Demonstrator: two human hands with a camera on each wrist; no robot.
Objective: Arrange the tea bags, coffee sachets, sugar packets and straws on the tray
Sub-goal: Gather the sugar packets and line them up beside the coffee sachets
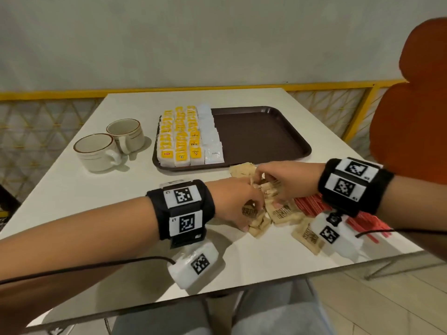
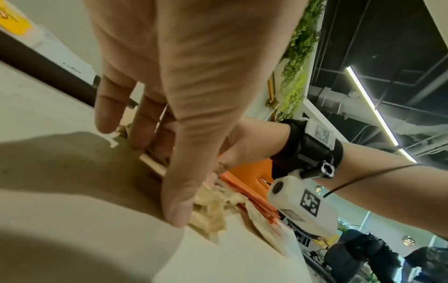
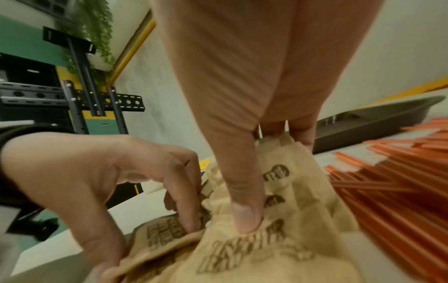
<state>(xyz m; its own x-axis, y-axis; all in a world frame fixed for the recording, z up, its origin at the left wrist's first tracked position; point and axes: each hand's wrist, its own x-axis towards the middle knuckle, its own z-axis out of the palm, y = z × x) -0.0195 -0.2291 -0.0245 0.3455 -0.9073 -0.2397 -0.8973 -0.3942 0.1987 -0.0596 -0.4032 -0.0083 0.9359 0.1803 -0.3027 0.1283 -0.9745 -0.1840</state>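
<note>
Tray (image 1: 261,131) holding yellow tea bags (image 1: 179,136) and white coffee sachets (image 1: 211,139), both hands' grip pinching brown sugar packets (image 1: 280,213)

Two cream cups (image 1: 110,146) with brown rims stand side by side on the white table (image 1: 72,189). An orange chair (image 1: 411,117) sits at the table's right, a yellow railing (image 1: 48,95) behind.

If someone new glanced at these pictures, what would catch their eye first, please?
Probably the left hand and right hand meeting over a heap of brown sugar packets at the table's near edge, both picking at it. Next, the brown tray behind them, its left part lined with yellow tea bags and white coffee sachets. Red straws lie under the right wrist.
</note>
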